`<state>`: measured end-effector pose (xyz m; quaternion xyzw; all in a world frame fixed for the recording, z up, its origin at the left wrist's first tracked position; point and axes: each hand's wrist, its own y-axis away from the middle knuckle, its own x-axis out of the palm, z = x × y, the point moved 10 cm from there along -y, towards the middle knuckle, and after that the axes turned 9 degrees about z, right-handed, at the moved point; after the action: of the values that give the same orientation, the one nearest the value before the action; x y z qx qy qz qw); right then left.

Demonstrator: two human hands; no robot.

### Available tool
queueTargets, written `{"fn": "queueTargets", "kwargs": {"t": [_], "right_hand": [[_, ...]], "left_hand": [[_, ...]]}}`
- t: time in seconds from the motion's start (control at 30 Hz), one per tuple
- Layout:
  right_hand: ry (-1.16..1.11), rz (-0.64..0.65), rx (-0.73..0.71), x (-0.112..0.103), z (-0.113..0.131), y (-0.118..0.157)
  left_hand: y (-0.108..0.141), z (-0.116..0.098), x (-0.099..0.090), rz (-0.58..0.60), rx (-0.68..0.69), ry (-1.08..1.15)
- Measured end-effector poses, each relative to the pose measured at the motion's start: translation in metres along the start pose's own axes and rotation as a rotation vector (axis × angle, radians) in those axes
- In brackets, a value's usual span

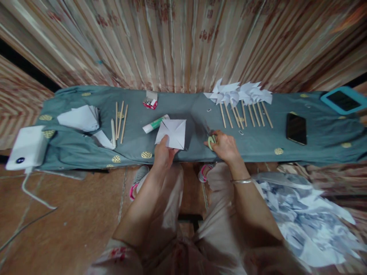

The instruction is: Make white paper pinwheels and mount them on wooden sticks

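Reaching forward, both hands [164, 153] [226, 146] are apart.

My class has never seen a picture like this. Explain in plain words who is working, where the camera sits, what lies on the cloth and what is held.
There is no robot: a person works with two bare hands. The single picture comes from a camera worn on the head, looking forward and down. The left hand holds a white paper square with slits near its corners. The right hand holds a green-handled tool, apparently scissors; its blades are blurred. On the green cloth, from left to right, lie folded paper, loose sticks, a small red box, a tube, paper pinwheels on sticks and a black phone.
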<state>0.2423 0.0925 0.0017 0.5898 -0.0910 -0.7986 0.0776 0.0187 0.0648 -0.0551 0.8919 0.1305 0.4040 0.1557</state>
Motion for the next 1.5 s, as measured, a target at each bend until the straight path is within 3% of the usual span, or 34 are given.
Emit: {"fn": "queueTargets", "kwargs": {"t": [0.1, 0.37, 0.57, 0.87, 1.3, 1.5], "right_hand": [[0.086, 0.002, 0.036, -0.002, -0.003, -0.003], [0.137, -0.012, 0.091, -0.007, 0.000, -0.008], [0.126, -0.017, 0.109, -0.009, 0.002, -0.009], [0.074, -0.042, 0.116, -0.013, 0.008, -0.012], [0.127, -0.064, 0.065, -0.009, 0.017, -0.016], [0.141, -0.079, 0.048, -0.007, 0.020, -0.020]], "left_hand": [[0.000, 0.008, 0.003, -0.015, -0.020, 0.001], [0.000, 0.036, 0.019, 0.076, -0.176, 0.012], [0.007, 0.045, 0.030, 0.134, -0.229, 0.022], [0.029, 0.054, 0.034, 0.117, -0.340, 0.139], [0.063, 0.079, 0.026, 0.199, -0.536, 0.142], [0.068, 0.086, 0.022, 0.268, -0.544, 0.155]]}}
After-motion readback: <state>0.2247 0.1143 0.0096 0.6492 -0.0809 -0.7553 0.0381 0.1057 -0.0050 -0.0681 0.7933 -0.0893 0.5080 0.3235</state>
